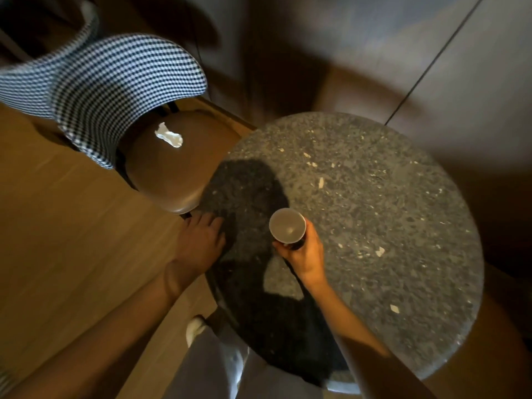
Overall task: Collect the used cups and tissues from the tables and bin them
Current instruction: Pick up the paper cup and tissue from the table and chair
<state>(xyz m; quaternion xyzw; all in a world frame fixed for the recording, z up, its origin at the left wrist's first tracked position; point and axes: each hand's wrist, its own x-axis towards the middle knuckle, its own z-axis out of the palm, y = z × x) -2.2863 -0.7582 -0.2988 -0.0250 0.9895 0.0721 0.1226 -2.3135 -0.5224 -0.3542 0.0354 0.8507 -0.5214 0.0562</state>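
Head view: right grip (303, 251) grasps cup (287, 229) over speckled table (388, 211); left grip (201, 240) released.

Bench (374, 197): grey speckled stone, pale flecks, dark shadow patch. Cup (287, 229): grey-white inside, dark outside. Tissue (169, 135): white. Chair back (115, 82): black-and-white houndstooth check. Seat (172, 174): glossy brown. Floor (72, 226): tan wood grain. Trousers (207, 367): pale grey. Shoe (195, 326): white.
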